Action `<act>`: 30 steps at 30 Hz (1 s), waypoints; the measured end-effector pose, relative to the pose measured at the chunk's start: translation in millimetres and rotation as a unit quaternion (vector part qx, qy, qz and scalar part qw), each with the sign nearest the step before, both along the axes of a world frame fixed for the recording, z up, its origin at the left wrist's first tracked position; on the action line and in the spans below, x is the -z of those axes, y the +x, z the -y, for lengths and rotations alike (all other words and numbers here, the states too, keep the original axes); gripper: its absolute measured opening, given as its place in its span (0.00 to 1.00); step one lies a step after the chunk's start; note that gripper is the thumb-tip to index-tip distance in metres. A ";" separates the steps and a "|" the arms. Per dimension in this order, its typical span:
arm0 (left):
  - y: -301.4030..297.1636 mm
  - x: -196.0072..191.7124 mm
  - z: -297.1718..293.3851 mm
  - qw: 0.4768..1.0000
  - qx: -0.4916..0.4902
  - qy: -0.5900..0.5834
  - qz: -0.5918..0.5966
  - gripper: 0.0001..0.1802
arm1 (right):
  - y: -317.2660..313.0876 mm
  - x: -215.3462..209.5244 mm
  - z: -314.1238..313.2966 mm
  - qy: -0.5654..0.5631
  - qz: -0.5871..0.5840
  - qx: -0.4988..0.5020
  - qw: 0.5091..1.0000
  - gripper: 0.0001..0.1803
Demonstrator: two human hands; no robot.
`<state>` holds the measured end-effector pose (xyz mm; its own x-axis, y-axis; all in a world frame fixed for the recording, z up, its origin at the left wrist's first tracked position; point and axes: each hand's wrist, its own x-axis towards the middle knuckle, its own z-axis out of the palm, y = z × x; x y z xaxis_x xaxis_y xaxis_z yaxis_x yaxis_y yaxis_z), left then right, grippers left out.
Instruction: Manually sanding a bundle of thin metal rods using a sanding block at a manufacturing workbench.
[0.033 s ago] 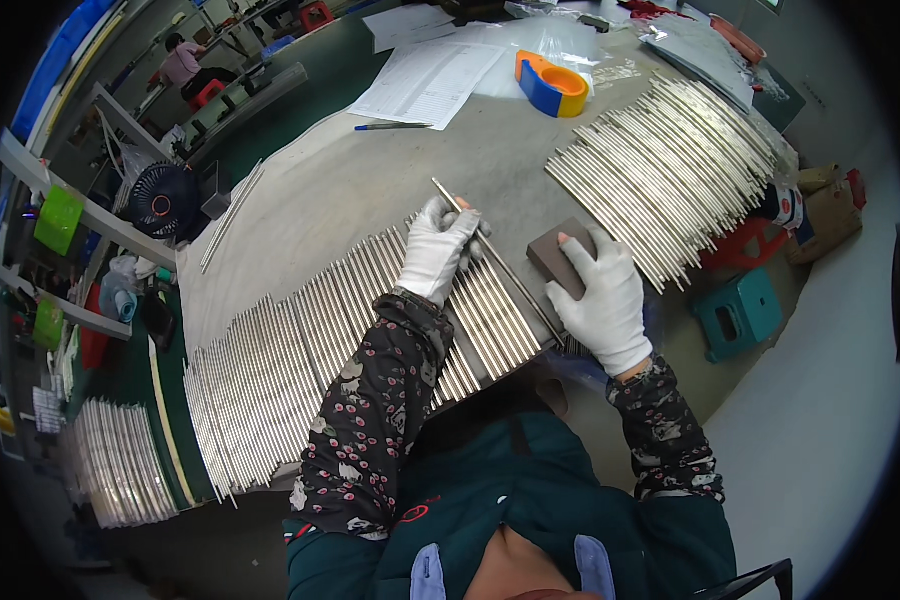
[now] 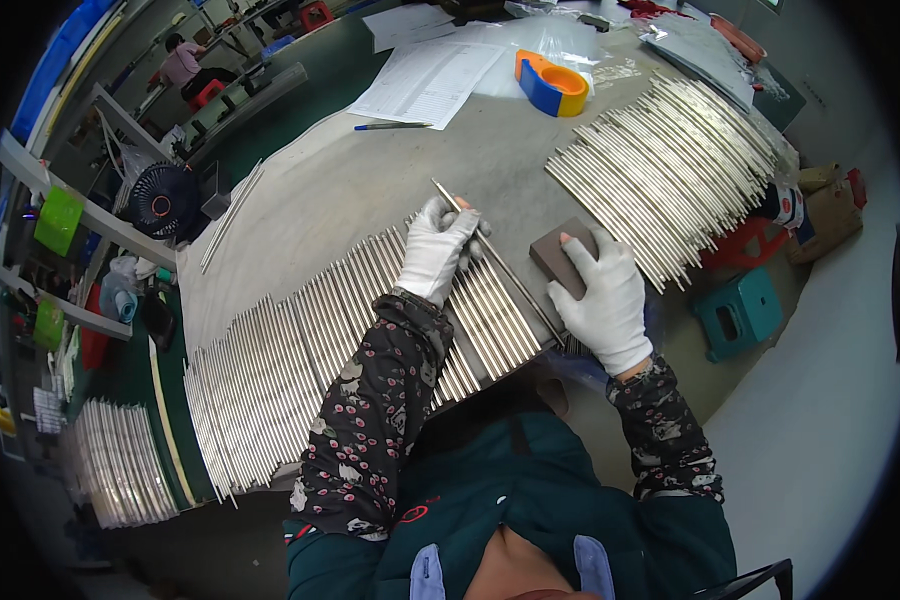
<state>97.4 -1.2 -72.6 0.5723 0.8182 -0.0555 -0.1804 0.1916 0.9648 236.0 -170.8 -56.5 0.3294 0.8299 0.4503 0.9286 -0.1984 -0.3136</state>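
Left fingers (image 2: 457,226): curled closely round metal rod (image 2: 511,276) | right fingers (image 2: 581,257): half-spread, gripping brown block (image 2: 551,256)

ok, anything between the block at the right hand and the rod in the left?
Nothing visible. Only grey table cover shows between the brown block at the right hand and the rod in the left hand.

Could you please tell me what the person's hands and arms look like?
The left hand and right hand wear white gloves, each showing at least one bare fingertip. Dark sleeve covers, patterned with pink spots and pale shapes, reach down near the wrists. Above them shows a dark green top.
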 end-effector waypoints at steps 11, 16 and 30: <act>-0.1 1.3 0.5 0.997 -0.026 0.051 -0.046 0.11 | 0.8 4.5 1.7 0.009 0.041 0.012 0.999 0.28; 0.4 3.6 -0.4 0.998 -0.021 0.037 -0.037 0.13 | 0.6 5.0 1.9 0.004 0.038 0.014 0.999 0.28; -2.7 -3.0 0.8 0.999 0.022 0.023 -0.008 0.17 | 0.1 3.5 1.2 0.011 0.030 0.012 0.999 0.28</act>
<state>94.7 -2.0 -69.6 0.6069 0.7943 -0.0280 -0.1574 0.1546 0.9754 236.0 -172.0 -60.0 0.3210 0.8119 0.4876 0.9410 -0.2151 -0.2612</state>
